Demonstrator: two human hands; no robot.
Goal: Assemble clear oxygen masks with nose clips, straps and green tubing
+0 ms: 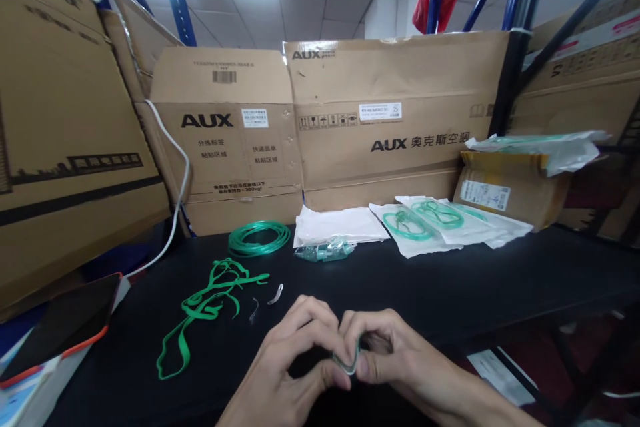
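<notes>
curved strip [349, 369] is held at a black table [425, 287], one side pinched in the fingers of the left hand [277, 354], the other in those of the right hand [403, 354]; beyond lie tangled green straps [201, 312], a green tubing coil [255, 252] and a small clear piece [275, 295]

A black surface [425, 307] stretches before me, a coil of green tubing [257, 252] lying toward the back and a tangle of green straps [203, 312] spread to my left. Two small strips [276, 295] lie near the straps. Farther back, a clear bag [325, 251] rests at the front of white packets [337, 224], with white packs of green tubing [425, 235] to their right, beside a labeled cardboard box [525, 180].
</notes>
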